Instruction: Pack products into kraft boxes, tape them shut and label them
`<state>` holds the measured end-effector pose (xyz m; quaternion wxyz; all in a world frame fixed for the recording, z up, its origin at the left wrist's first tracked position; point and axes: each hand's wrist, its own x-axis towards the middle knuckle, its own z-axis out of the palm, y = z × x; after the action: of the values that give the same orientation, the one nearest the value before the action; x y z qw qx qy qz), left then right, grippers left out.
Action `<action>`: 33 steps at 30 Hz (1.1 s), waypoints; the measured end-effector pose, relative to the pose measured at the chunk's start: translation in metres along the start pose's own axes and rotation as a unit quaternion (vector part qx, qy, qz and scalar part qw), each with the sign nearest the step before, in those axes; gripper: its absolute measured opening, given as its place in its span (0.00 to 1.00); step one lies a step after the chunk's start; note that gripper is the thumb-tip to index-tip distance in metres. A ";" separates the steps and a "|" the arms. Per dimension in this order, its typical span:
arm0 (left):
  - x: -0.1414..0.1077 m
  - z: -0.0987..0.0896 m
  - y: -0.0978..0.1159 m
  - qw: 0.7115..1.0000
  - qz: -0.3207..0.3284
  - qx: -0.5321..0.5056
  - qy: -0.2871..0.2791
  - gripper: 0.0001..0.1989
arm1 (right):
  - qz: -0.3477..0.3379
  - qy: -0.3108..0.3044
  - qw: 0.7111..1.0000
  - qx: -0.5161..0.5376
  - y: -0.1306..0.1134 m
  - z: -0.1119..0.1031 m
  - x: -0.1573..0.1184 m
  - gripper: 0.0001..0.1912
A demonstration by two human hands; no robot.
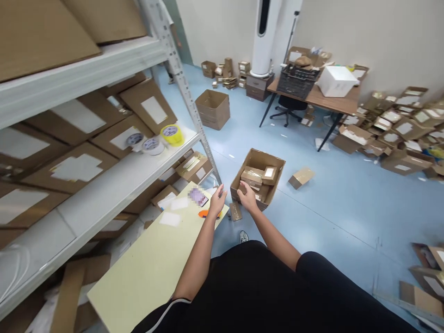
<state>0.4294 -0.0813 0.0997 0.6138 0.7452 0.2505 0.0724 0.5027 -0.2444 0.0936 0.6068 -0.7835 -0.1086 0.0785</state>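
Observation:
My left hand hovers over the corner of a pale yellow table, fingers apart and nothing in them. Close beside it on the tabletop lie an orange object, partly hidden by my wrist, and a phone with a blurred screen. My right hand is held out in front of the near left side of a large open carton, fingers spread and holding nothing. Inside that carton are several smaller cardboard boxes. A small flat box lies on the floor below, between my hands.
On the left, a metal shelf holds cartons, a yellow tape roll and paler rolls. A single box lies on the floor to the right. Farther back stand a brown desk and heaped boxes; another person is partly visible behind the shelf.

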 end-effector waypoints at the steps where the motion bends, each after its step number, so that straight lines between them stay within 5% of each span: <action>1: -0.007 -0.011 -0.004 1.000 -0.002 -0.003 0.015 0.28 | -0.003 -0.015 1.000 -0.003 0.000 0.010 -0.002 0.28; 10: -0.085 -0.123 -0.048 0.982 -0.050 -0.040 0.175 0.27 | -0.023 -0.180 0.982 -0.054 -0.011 0.120 -0.031 0.28; 15: -0.136 -0.171 -0.094 0.964 -0.104 -0.065 0.238 0.26 | -0.056 -0.237 0.962 -0.124 0.011 0.179 -0.041 0.27; 19: -0.177 -0.185 -0.134 0.951 -0.146 -0.077 0.263 0.26 | 0.015 -0.260 0.938 -0.229 0.053 0.201 -0.048 0.21; 25: -0.234 -0.187 -0.176 0.943 -0.202 -0.077 0.254 0.26 | 0.086 -0.259 0.928 -0.254 0.114 0.201 -0.088 0.13; 30: -0.252 -0.191 -0.189 0.945 -0.224 -0.058 0.230 0.25 | 0.100 -0.194 0.949 -0.228 0.127 0.207 -0.115 0.11; 33: -0.246 -0.196 -0.186 0.951 -0.209 -0.061 0.221 0.24 | 0.126 -0.206 0.945 -0.220 0.117 0.212 -0.119 0.14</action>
<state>0.0821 -0.0002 0.0183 0.5891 0.6022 0.5252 0.1205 0.3429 -0.1065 -0.0735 0.3691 -0.8716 -0.1461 0.2877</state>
